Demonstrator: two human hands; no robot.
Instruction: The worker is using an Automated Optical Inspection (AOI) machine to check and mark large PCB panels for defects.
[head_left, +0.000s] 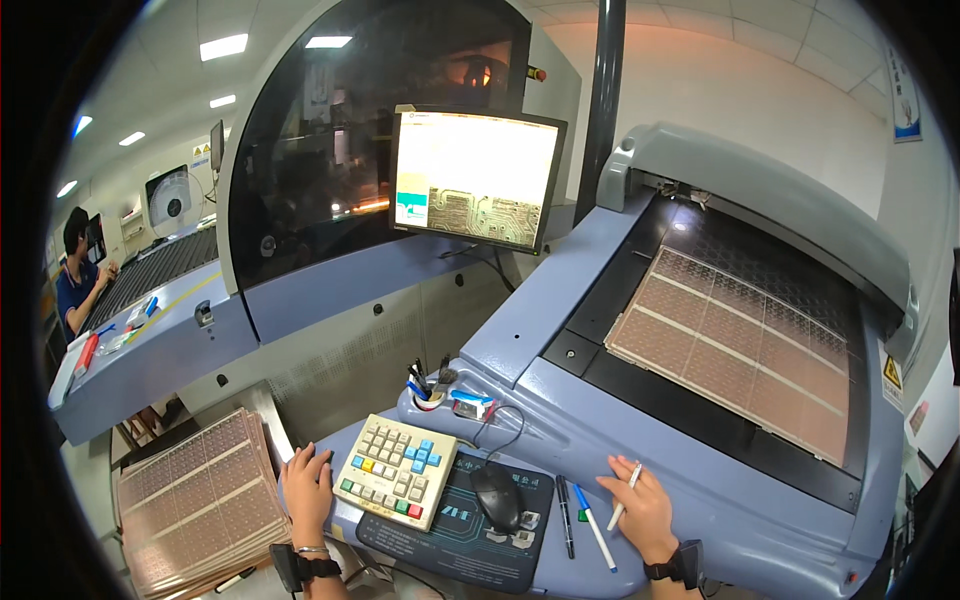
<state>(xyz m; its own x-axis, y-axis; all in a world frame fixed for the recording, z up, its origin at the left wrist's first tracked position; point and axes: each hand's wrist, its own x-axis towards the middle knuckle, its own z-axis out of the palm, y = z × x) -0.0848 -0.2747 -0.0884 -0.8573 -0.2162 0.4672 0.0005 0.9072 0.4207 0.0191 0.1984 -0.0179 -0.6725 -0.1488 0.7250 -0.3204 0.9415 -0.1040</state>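
My left hand (307, 487) rests with its fingers apart and slightly bent, holding nothing, beside the left edge of a cream keypad (384, 452) with coloured keys. My right hand (642, 508) is closed on a slim white pen (627, 492), held upright between the fingers. Left of that hand lie a black pen (566, 520) and a white marker with blue ends (597, 530). A black mouse (496, 497) sits on a dark printed mouse pad (447, 545) between the keypad and the pens.
A copper-coloured circuit board panel (725, 350) lies on the blue machine's bed at right. Similar panels form a stack (200, 505) at lower left. A lit monitor (478, 178) stands ahead, near a pen cup (430, 397). Far left, another person (78, 275) works at a roller conveyor (165, 272).
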